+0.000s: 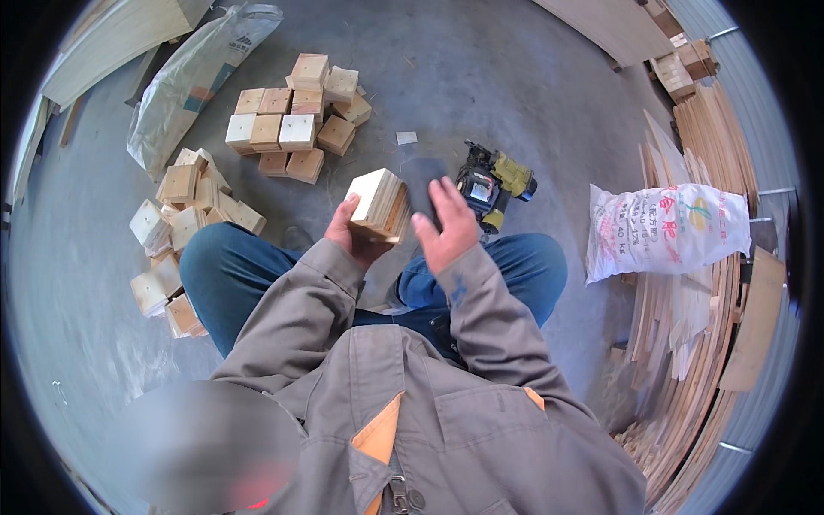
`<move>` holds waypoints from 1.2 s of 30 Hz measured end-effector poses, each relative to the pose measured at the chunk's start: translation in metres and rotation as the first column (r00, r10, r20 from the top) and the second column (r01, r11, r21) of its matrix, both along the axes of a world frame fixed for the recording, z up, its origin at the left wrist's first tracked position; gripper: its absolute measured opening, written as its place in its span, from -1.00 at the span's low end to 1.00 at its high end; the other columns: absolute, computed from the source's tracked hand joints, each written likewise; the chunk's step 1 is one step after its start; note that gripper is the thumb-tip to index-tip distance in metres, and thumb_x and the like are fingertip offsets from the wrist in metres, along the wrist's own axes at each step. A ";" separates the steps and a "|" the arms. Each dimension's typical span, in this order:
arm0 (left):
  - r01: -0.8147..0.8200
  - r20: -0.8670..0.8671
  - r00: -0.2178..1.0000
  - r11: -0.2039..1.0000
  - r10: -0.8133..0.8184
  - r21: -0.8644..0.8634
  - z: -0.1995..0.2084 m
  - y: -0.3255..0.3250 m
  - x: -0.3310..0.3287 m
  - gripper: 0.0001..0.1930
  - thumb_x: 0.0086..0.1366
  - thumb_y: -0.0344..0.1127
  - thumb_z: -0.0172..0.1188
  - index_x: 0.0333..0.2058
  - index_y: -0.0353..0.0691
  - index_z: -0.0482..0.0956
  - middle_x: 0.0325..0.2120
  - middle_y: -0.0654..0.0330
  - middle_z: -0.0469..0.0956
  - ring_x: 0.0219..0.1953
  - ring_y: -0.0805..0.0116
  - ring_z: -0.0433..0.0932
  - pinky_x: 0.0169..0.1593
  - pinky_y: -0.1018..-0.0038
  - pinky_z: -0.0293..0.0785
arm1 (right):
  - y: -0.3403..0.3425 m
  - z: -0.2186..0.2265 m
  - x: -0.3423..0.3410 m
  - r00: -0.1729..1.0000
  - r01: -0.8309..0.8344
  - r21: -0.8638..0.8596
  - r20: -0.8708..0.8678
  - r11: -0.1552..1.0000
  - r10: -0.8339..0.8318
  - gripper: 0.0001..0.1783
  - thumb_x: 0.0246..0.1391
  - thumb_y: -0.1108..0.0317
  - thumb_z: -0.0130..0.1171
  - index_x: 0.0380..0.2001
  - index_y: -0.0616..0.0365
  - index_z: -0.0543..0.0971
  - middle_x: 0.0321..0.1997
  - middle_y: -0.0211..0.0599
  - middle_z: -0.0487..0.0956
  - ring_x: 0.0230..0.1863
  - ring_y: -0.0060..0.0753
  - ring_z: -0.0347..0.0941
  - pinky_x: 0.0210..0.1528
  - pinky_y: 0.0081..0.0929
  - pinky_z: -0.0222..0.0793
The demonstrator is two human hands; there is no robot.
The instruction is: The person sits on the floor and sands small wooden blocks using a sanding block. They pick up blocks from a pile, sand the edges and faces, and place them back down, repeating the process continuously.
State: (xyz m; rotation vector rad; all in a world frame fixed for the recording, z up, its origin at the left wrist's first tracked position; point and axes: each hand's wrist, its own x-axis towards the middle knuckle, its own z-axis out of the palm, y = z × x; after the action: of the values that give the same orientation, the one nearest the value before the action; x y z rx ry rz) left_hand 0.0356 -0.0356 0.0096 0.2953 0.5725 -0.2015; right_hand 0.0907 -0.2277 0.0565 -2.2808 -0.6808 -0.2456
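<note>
My left hand [348, 227] grips a pale wooden block [378, 204] from its left side and below, in front of my knees. The block seems built of stacked layers, and my palm is hidden behind it. On its right, my right hand [448, 225] holds a dark grey sheet [422, 184] that looks like sandpaper. Its fingers lie over the sheet's right edge, and the sheet is close to the block's side face. Whether sheet and block touch, I cannot tell. Beyond my right knee a yellow-green and black power tool [493, 184] rests on the floor.
Piled wooden blocks [298, 130] stand ahead on the left, with looser blocks [184, 206] beside my left knee. A small white card [406, 137] lies on the floor. At far left is a whitish sack [193, 86]; at right a printed sack [669, 230] lies on stacked wood strips [699, 343].
</note>
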 end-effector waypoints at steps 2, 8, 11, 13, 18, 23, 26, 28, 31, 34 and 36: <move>-0.044 -0.050 0.998 0.999 0.044 0.005 0.005 -0.002 0.008 -0.29 0.34 0.21 0.13 0.29 -0.16 0.40 0.18 0.06 0.51 0.20 0.02 0.50 0.26 0.03 0.44 | 0.006 0.008 -0.034 0.986 -0.145 -0.017 0.083 0.989 0.146 -0.31 0.04 0.24 0.37 0.25 0.23 0.49 0.37 0.18 0.37 0.17 0.24 0.42 0.25 -0.03 0.33; 0.022 0.042 0.999 0.996 -0.018 -0.082 0.001 0.001 0.001 -0.33 0.35 0.17 0.13 0.28 -0.15 0.42 0.16 0.06 0.53 0.17 0.05 0.52 0.31 0.03 0.40 | 0.020 0.011 -0.025 0.964 -0.219 0.019 0.158 0.976 0.213 -0.32 0.02 0.25 0.37 0.24 0.16 0.51 0.38 0.12 0.38 0.09 0.17 0.45 0.19 -0.02 0.37; 0.084 -0.021 0.996 0.995 -0.085 -0.058 -0.007 -0.007 0.000 -0.30 0.31 0.16 0.22 0.31 -0.08 0.39 0.18 0.09 0.50 0.19 0.05 0.50 0.27 -0.05 0.39 | 0.013 -0.007 0.015 0.999 -0.043 0.052 0.024 0.998 0.042 -0.36 0.07 0.23 0.34 0.23 0.18 0.51 0.37 0.12 0.39 0.17 0.21 0.44 0.24 -0.03 0.36; 0.098 -0.046 0.994 0.995 -0.098 -0.001 -0.001 -0.009 -0.002 -0.29 0.30 0.16 0.23 0.32 -0.08 0.37 0.20 0.09 0.48 0.21 0.04 0.48 0.25 -0.07 0.39 | 0.008 -0.010 0.025 0.995 0.057 0.053 -0.090 0.997 -0.052 -0.36 0.11 0.21 0.32 0.24 0.20 0.50 0.37 0.15 0.38 0.25 0.25 0.40 0.29 -0.03 0.34; 0.017 -0.020 1.000 1.000 -0.017 0.008 -0.005 -0.002 0.005 -0.31 0.36 0.22 0.11 0.29 -0.14 0.40 0.18 0.03 0.51 0.19 0.02 0.50 0.29 0.02 0.42 | 0.009 0.006 -0.030 0.972 -0.203 0.027 0.128 0.979 0.198 -0.29 0.01 0.23 0.39 0.26 0.20 0.48 0.37 0.19 0.37 0.17 0.21 0.44 0.24 0.00 0.33; -0.003 0.085 0.996 0.997 0.010 -0.083 -0.006 -0.001 0.006 -0.37 0.40 0.21 0.04 0.22 -0.14 0.48 0.10 0.06 0.58 0.13 0.05 0.57 0.25 0.06 0.48 | 0.016 0.015 -0.034 0.933 -0.304 0.001 0.201 0.953 0.298 -0.30 -0.06 0.27 0.42 0.23 0.09 0.53 0.38 0.03 0.39 0.15 0.15 0.42 0.23 -0.02 0.35; 0.087 -0.021 0.996 0.995 -0.088 -0.042 -0.005 -0.003 -0.001 -0.37 0.34 0.19 0.17 0.24 -0.08 0.48 0.10 0.12 0.57 0.07 0.07 0.58 0.15 0.05 0.49 | 0.011 -0.002 -0.002 0.981 -0.152 0.056 0.134 0.987 0.144 -0.31 -0.02 0.26 0.40 0.23 0.14 0.52 0.38 0.09 0.40 0.21 0.18 0.42 0.27 -0.05 0.34; 0.107 0.021 0.994 0.994 -0.106 -0.037 0.000 -0.007 -0.001 -0.35 0.33 0.20 0.17 0.25 -0.07 0.46 0.14 0.11 0.54 0.09 0.06 0.56 0.15 0.01 0.49 | 0.000 -0.012 0.022 0.999 -0.017 0.058 0.041 0.998 0.015 -0.31 0.01 0.26 0.39 0.24 0.17 0.51 0.37 0.12 0.41 0.27 0.19 0.40 0.32 -0.08 0.32; 0.148 0.165 0.977 0.987 -0.136 -0.060 0.013 -0.005 -0.003 -0.32 0.32 0.22 0.18 0.28 -0.06 0.42 0.20 0.10 0.49 0.14 0.04 0.53 0.15 -0.01 0.50 | -0.030 -0.032 0.042 0.948 0.226 0.125 -0.255 0.966 -0.189 -0.33 0.10 0.23 0.35 0.26 0.26 0.48 0.36 0.13 0.43 0.40 0.02 0.33 0.45 -0.27 0.20; 0.165 0.244 0.956 0.986 -0.164 0.018 0.019 -0.001 -0.004 -0.28 0.27 0.23 0.23 0.28 -0.04 0.41 0.19 0.10 0.49 0.19 0.04 0.51 0.15 -0.04 0.51 | -0.054 -0.049 0.034 0.850 0.347 0.306 -0.503 0.886 -0.159 -0.34 0.16 0.24 0.33 0.29 0.27 0.45 0.34 0.02 0.46 0.35 -0.17 0.38 0.39 -0.37 0.25; 0.154 0.182 0.969 0.983 -0.170 0.096 0.012 0.001 -0.005 -0.27 0.26 0.22 0.25 0.29 -0.05 0.39 0.18 0.10 0.50 0.19 0.04 0.51 0.17 -0.02 0.50 | -0.051 -0.044 0.023 0.755 0.416 0.452 -0.656 0.789 -0.022 -0.35 0.21 0.28 0.31 0.32 0.25 0.43 0.27 -0.09 0.53 0.22 -0.39 0.47 0.27 -0.48 0.37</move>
State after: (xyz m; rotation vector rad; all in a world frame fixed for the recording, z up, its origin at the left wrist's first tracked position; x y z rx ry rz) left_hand 0.0309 -0.0342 0.0219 0.4356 0.3683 -0.3052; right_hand 0.1133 -0.2789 0.0127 -1.6737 0.0519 0.1843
